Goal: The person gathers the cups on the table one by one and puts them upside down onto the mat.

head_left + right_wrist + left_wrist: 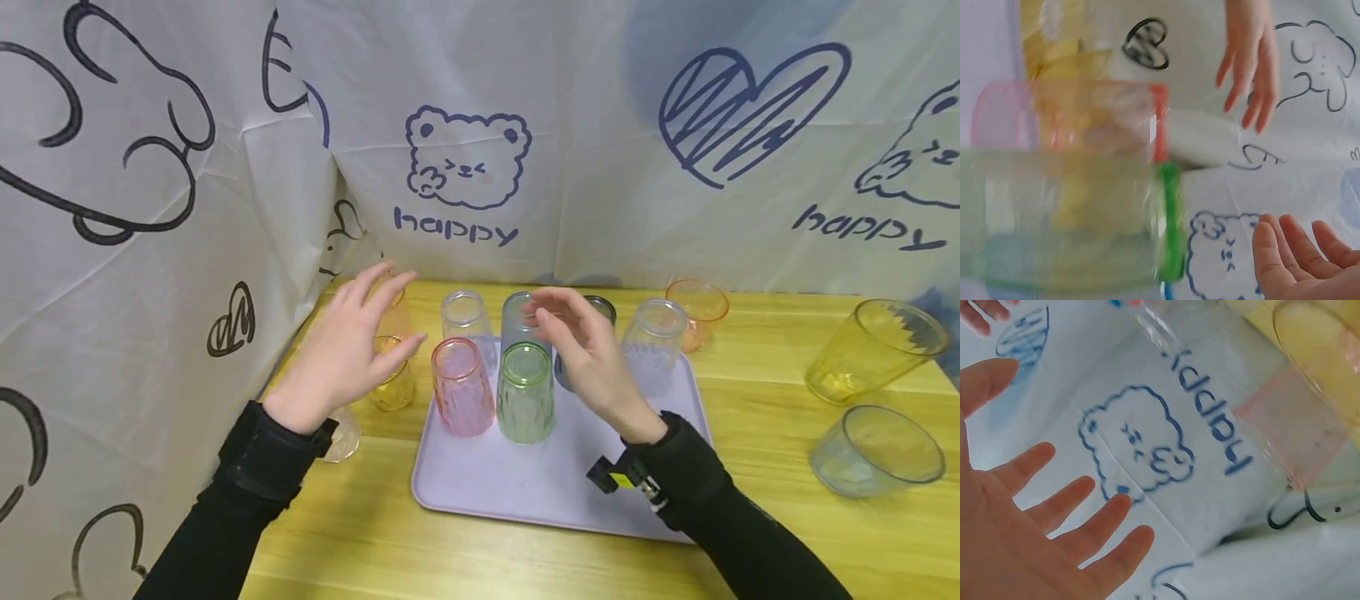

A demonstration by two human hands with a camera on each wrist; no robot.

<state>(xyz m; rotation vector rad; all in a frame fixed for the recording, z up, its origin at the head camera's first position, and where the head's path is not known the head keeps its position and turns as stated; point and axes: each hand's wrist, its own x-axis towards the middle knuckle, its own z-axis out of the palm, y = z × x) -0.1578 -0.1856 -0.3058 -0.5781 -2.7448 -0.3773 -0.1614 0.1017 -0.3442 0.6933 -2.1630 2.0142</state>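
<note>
My left hand point(341, 350) hovers with fingers spread and nothing in it, overlapping a yellow glass point(393, 392) and an orange glass point(397, 321) left of the lilac tray point(510, 487). Over the tray, my right hand point(588, 358) is empty, its fingers loosely bent, in front of a dark glass point(602, 308) and beside a blue-grey glass point(517, 312). A pink glass point(462, 392) and a green glass point(526, 400) stand upside down in the tray's front row. Behind them are a pale lilac glass point(467, 321) and, to the right, a clear glass point(652, 346).
On the wooden table right of the tray are an orange-rimmed glass point(697, 312), a yellow tumbler point(862, 358) and a wide grey-blue glass point(873, 454). A clear glass point(343, 437) sits below my left wrist. White drawn-on sheets point(600, 217) hang at the back and left.
</note>
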